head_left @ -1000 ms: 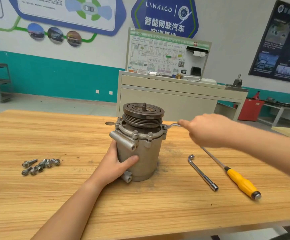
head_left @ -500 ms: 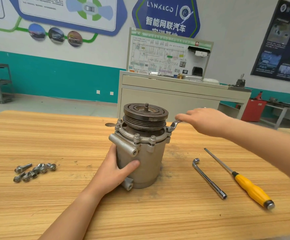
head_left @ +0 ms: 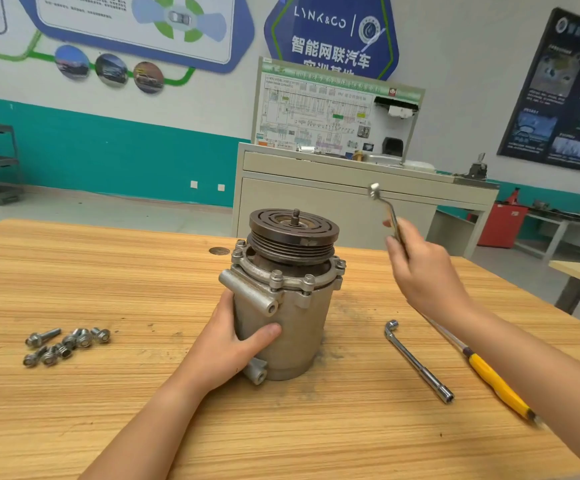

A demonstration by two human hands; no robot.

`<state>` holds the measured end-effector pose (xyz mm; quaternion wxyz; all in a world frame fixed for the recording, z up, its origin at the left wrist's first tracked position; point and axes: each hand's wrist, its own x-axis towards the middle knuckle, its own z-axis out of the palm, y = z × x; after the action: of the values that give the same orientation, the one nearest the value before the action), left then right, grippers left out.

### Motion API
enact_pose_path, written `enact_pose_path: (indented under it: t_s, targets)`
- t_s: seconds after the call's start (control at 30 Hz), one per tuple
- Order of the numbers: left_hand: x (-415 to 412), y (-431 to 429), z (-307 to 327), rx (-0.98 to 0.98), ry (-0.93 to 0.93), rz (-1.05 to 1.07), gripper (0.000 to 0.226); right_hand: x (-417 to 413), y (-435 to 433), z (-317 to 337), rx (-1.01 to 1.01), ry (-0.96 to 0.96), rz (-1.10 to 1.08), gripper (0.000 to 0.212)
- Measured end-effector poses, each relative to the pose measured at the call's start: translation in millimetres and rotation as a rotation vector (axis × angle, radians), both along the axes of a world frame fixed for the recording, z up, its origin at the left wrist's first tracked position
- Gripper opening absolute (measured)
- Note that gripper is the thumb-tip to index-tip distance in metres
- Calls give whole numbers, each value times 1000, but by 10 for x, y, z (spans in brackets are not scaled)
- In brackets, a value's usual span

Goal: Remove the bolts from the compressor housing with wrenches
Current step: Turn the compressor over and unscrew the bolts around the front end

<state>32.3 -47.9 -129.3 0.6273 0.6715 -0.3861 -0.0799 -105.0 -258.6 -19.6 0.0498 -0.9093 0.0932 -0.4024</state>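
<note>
A grey compressor housing (head_left: pixel 292 327) stands upright on the wooden table (head_left: pixel 108 278), topped by a dark ribbed pulley (head_left: pixel 293 233). Several bolts (head_left: pixel 276 277) sit in its flange. My left hand (head_left: pixel 233 344) grips the housing's left side, thumb across the front. My right hand (head_left: pixel 423 271) holds a small silver wrench (head_left: pixel 384 209) raised in the air to the right of the pulley, its head pointing up and clear of the housing.
Several loose bolts (head_left: pixel 65 344) lie on the table at the left. An L-shaped socket wrench (head_left: pixel 416 363) and a yellow-handled screwdriver (head_left: pixel 496 384) lie to the right, the screwdriver partly under my right forearm. A grey cabinet (head_left: pixel 333 199) stands behind the table.
My right hand has lifted the wrench off the flange bolt on the right side and tipped it upward. My left hand keeps its grip on the housing.
</note>
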Motion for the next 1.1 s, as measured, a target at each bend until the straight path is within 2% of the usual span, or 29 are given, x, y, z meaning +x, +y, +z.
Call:
enact_pose_path:
  t_s: [0.1, 0.23, 0.43, 0.5, 0.87, 0.97, 1.1]
  targets:
    - [-1, -1, -4, 10, -16, 2, 51, -306, 113, -30, -228, 160, -105, 36]
    - [6, -6, -14, 7, -17, 8, 49, -444, 196, -40, -295, 440, -332, 44]
    - [7, -13, -22, 22, -20, 25, 46, -452, 225, 22, -235, 393, -328, 42]
    - [11, -14, -26, 32, -23, 32, 46, -429, 260, 65, -266, 437, -358, 43]
    - [8, -17, -23, 26, -29, 32, 50, -259, 769, 271, -704, 800, -512, 65]
    - [11, -21, -27, 24, -35, 34, 51, -232, 697, 302, -725, 788, -510, 61]
    - [24, -33, -37, 24, -39, 41, 52, -277, 461, 372, -688, 697, -415, 47]
